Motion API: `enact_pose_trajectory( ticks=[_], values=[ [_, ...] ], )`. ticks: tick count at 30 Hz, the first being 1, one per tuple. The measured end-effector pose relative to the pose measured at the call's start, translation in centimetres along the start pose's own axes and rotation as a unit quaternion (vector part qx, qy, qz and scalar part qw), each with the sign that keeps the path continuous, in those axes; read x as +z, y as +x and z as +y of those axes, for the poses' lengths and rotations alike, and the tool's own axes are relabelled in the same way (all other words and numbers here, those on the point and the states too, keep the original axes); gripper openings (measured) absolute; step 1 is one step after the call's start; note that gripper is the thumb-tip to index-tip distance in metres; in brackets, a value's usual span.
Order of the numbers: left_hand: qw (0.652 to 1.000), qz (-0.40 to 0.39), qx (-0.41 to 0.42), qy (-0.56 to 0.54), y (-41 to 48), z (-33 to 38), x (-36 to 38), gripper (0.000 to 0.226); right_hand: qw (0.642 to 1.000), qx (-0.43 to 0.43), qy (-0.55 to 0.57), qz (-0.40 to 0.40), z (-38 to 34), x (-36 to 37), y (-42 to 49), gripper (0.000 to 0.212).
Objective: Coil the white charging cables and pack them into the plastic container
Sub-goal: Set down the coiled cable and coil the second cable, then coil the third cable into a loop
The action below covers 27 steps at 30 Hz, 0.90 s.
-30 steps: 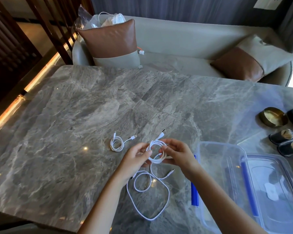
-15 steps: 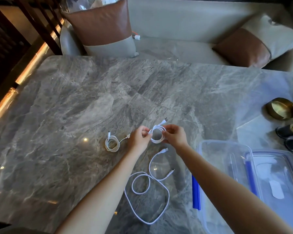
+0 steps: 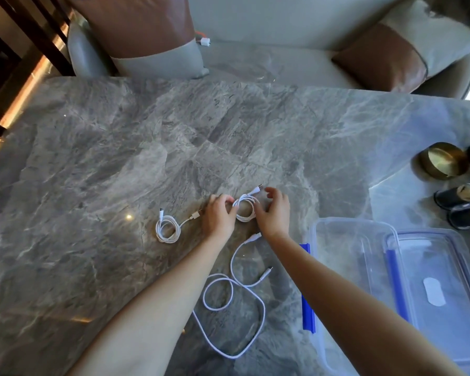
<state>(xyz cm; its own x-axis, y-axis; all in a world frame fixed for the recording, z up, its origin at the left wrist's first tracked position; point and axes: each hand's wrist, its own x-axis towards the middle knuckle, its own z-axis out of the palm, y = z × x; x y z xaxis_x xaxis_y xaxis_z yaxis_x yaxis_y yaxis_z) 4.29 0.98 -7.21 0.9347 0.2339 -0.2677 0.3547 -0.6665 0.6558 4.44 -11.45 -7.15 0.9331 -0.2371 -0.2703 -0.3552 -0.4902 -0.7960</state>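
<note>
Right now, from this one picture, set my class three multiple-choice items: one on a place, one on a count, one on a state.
1. Where does the finished coil lie?
A. on the floor
B. on the table, left of the left hand
C. in the person's lap

2. How many white cables are on or over the table?
A. two
B. five
C. three

3. What state is the near cable in?
A. loose, uncoiled
B. tightly wound
C. tied in a knot

Key:
1 B, it rests on the marble beside the left hand.
2 C, there is the finished coil, the held coil pinched by the left hand and right hand, and the near cable.
3 A, it sprawls in wide open loops.
</note>
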Motion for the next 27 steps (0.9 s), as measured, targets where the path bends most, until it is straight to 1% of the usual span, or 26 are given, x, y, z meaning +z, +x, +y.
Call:
enact_pose_trajectory(
  ticks=[1, 2, 4, 6, 7, 9, 11, 12, 13, 14, 16, 18, 20, 21, 23, 25, 27],
  values=[
    [1.000, -0.006, 0.004, 0.006, -0.3, 0.0, 0.0, 0.025, 0.999, -0.031, 0.002, 0.025, -0.1, -0.3, -0.6, 0.030],
    [1.000, -0.006, 0.011, 0.017, -0.6, 0.1, 0.0, 0.031, 0.997, -0.073, -0.005, 0.031, -0.2, -0.6, -1.2, 0.026],
    [0.999, 0.018, 0.037, 0.027, -1.8, 0.3, -0.3, 0.039, 0.985, -0.165, -0.048, -0.017, -0.2, -1.4, -2.4, 0.018],
    [0.997, 0.043, 0.068, 0.008, -3.4, 0.3, -0.7, 0.036, 0.965, -0.225, -0.105, -0.083, -0.1, -1.8, -3.3, 0.020],
    [0.996, 0.043, 0.077, -0.005, -4.3, 0.0, -0.8, 0.033, 0.956, -0.240, -0.133, -0.108, 0.1, -2.0, -3.6, 0.022],
    [0.998, 0.017, 0.067, -0.013, -6.2, -1.0, -0.8, 0.027, 0.934, -0.250, -0.198, -0.163, 0.4, -2.0, -3.9, 0.026],
    [0.999, -0.023, 0.045, 0.019, -7.9, -2.1, -0.5, 0.026, 0.896, -0.252, -0.278, -0.239, 0.9, -1.9, -4.3, 0.035],
    [0.998, -0.043, 0.038, 0.041, -8.6, -2.8, -0.2, 0.026, 0.877, -0.255, -0.310, -0.264, 1.2, -1.7, -4.6, 0.037],
    [0.996, -0.062, 0.031, 0.058, -9.2, -3.4, 0.1, 0.026, 0.867, -0.258, -0.331, -0.270, 1.5, -1.7, -4.9, 0.037],
    [0.994, -0.077, 0.025, 0.067, -9.7, -4.0, 0.3, 0.027, 0.865, -0.262, -0.340, -0.261, 1.8, -1.8, -5.3, 0.034],
    [0.994, -0.093, 0.019, 0.061, -10.3, -4.7, 0.6, 0.028, 0.871, -0.271, -0.340, -0.230, 2.4, -2.2, -5.8, 0.025],
    [0.995, -0.091, 0.034, 0.039, -10.7, -4.8, 0.5, 0.017, 0.883, -0.276, -0.319, -0.205, 2.6, -2.9, -6.1, 0.018],
    [0.995, -0.085, 0.047, -0.008, -10.8, -4.4, 0.1, 0.006, 0.919, -0.249, -0.247, -0.183, 1.8, -3.7, -6.1, 0.012],
    [0.994, -0.085, 0.045, -0.048, -10.9, -4.0, -0.3, 0.011, 0.938, -0.226, -0.203, -0.169, 1.1, -4.1, -6.0, 0.009],
    [0.985, -0.090, 0.033, -0.143, -10.9, -3.0, -1.3, 0.024, 0.963, -0.186, -0.122, -0.152, -0.3, -5.0, -5.7, 0.004],
    [0.968, -0.096, 0.030, -0.229, -11.1, -1.8, -2.5, 0.027, 0.974, -0.156, -0.036, -0.159, -1.8, -6.1, -5.5, 0.005],
    [0.950, -0.095, 0.034, -0.297, -11.5, -0.7, -3.9, 0.028, 0.973, -0.129, 0.070, -0.178, -3.1, -7.1, -5.5, 0.011]
  ],
)
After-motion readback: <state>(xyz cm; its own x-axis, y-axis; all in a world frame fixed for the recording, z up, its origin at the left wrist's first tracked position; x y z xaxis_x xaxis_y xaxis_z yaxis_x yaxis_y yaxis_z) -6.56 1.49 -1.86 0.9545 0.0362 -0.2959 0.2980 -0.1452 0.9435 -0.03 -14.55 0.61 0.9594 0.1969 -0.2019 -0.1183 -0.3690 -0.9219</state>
